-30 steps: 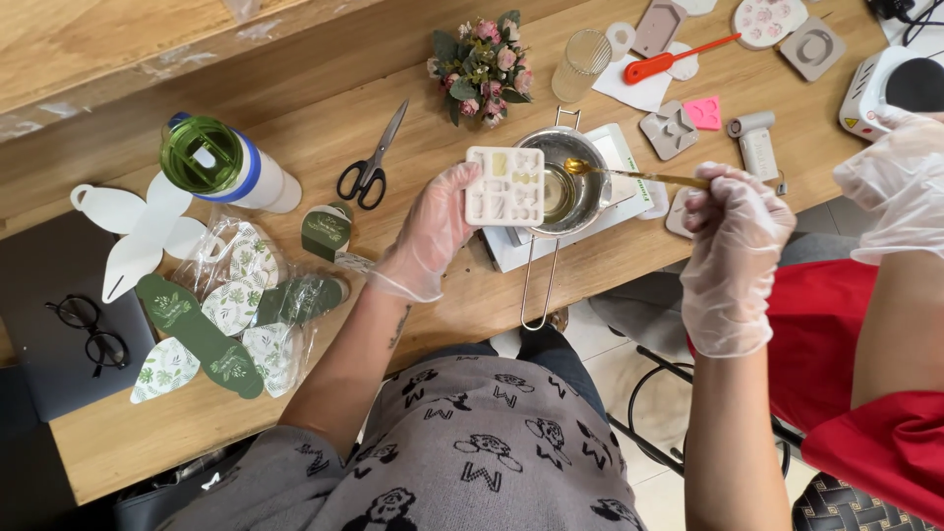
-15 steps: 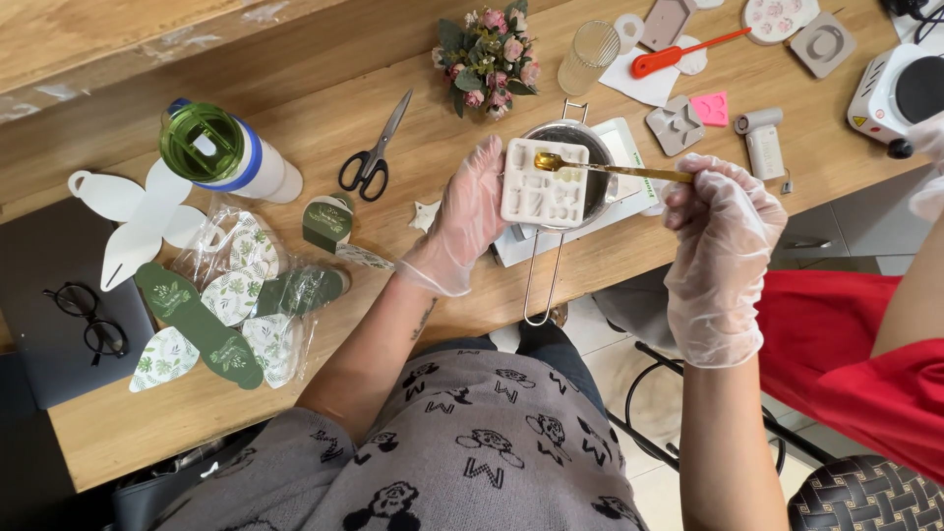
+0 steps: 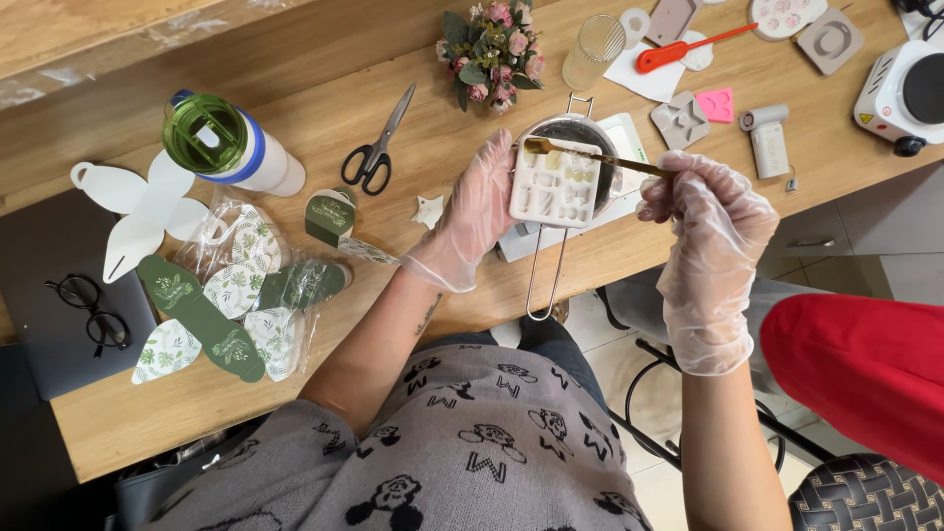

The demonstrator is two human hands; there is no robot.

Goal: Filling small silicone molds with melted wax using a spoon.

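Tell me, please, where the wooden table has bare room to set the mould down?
Bare wood lies between the scissors and the flower posy, and along the table edge below the star piece. It is crowded around the leaf-print tags and the moulds near the hotplate.

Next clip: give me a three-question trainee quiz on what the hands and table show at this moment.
1. True or false: the left hand holds the white mould over the small metal pan.
2. What does the right hand hold? A) scissors B) a gold spoon C) a glass
3. Fill in: the scissors lie between the green-lidded bottle and the ____.

Key:
1. True; the mould sits above the pan.
2. B; the gold spoon has its bowl over the mould's top edge.
3. Flower bouquet.
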